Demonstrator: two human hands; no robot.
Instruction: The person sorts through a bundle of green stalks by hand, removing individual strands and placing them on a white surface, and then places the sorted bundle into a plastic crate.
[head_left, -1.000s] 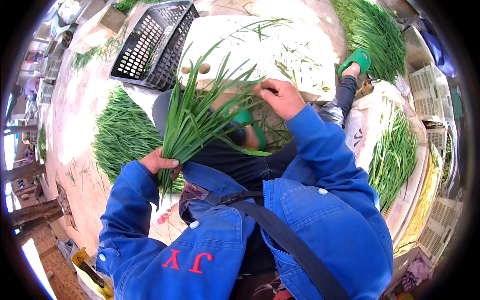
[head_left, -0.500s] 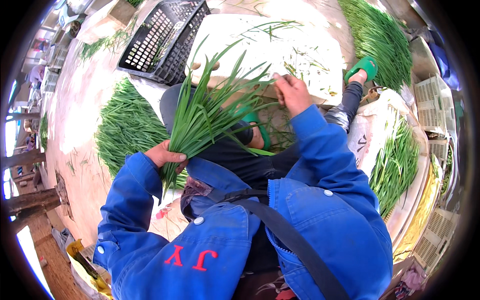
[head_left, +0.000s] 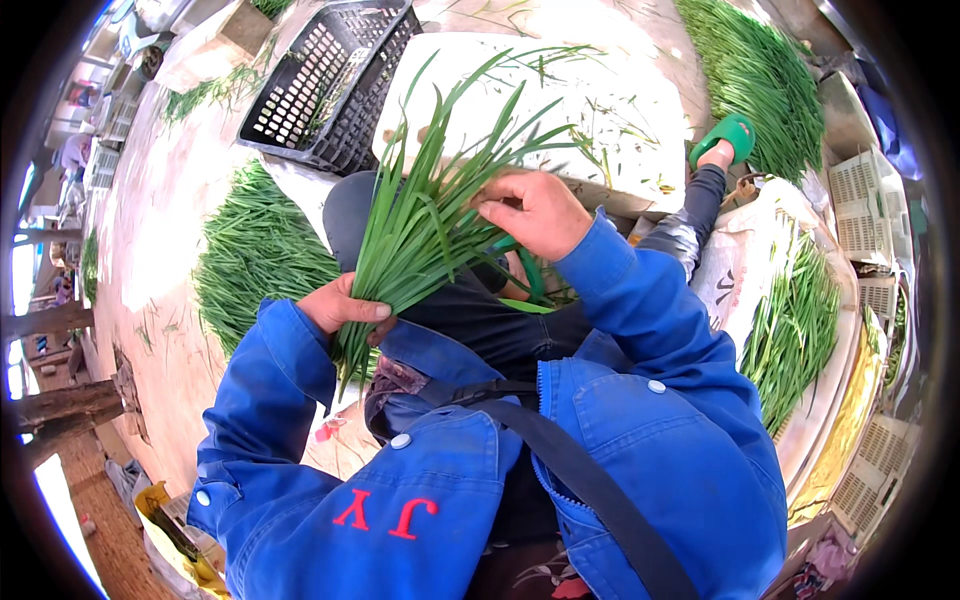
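Note:
A bunch of long, flat green chive leaves (head_left: 412,235) fans up and to the right over my lap. Its lower end is wrapped by my left hand (head_left: 345,308), thumb across the front. My right hand (head_left: 535,210) is at the bunch's right side, fingers bent and pinched at the leaves; its fingertips are partly hidden, so whether a leaf is between them is unclear. Beyond the bunch stands a white foam block (head_left: 470,75) strewn with loose leaf bits.
A black plastic crate (head_left: 335,85) adjoins the block's left side. Chive heaps lie on the floor at left (head_left: 255,260) and far right (head_left: 755,85). At right, a white sack (head_left: 722,275) lies beside more chives (head_left: 795,335). A foot in a green slipper (head_left: 735,140) is beyond.
My right hand has come down and left from the block's front edge to the bunch. The bunch has turned slightly to the right in my left hand.

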